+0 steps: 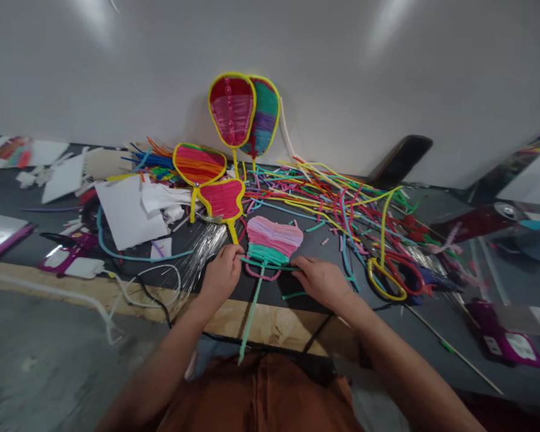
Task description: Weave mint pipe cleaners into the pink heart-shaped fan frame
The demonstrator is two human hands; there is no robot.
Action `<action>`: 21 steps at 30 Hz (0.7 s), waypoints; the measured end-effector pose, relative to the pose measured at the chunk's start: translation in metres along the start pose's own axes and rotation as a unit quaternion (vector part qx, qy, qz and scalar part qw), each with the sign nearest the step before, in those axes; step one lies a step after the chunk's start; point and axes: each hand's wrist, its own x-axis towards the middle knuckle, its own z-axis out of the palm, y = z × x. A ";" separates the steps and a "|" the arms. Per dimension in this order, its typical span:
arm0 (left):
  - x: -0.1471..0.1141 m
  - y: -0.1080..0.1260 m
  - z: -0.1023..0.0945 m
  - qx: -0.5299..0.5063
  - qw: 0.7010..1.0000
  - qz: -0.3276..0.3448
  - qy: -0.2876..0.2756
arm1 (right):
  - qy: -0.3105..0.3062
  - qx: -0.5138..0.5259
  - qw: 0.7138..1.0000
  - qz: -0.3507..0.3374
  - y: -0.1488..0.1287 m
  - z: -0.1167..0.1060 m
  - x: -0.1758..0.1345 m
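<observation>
A small fan [275, 235] made of pipe cleaners lies in front of me, lilac and pink above, teal green lower down. Its green handle [251, 318] points toward my body. Across its lower part runs a teal pipe cleaner [270, 265]. My left hand [222, 270] pinches this strand at the left end, and my right hand [321, 282] pinches it at the right. Below the strand a pink loop [263, 276] of the fan's frame shows. Close beyond my left hand is a pink fan [220, 199] with a yellow rim and handle.
Two yellow-rimmed fans [231, 111] lean on the wall. Loose pipe cleaners [315, 192] cover the back of the table. Scissors [389, 279] lie right of my right hand. Left are white paper [132, 210], silvery strands [207, 243] and a white cable [162, 300]. A can [481, 222] lies far right.
</observation>
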 end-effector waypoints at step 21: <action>0.005 0.004 -0.005 -0.492 0.843 -0.213 -0.047 | 0.082 -0.004 0.997 0.007 -0.022 0.018 0.015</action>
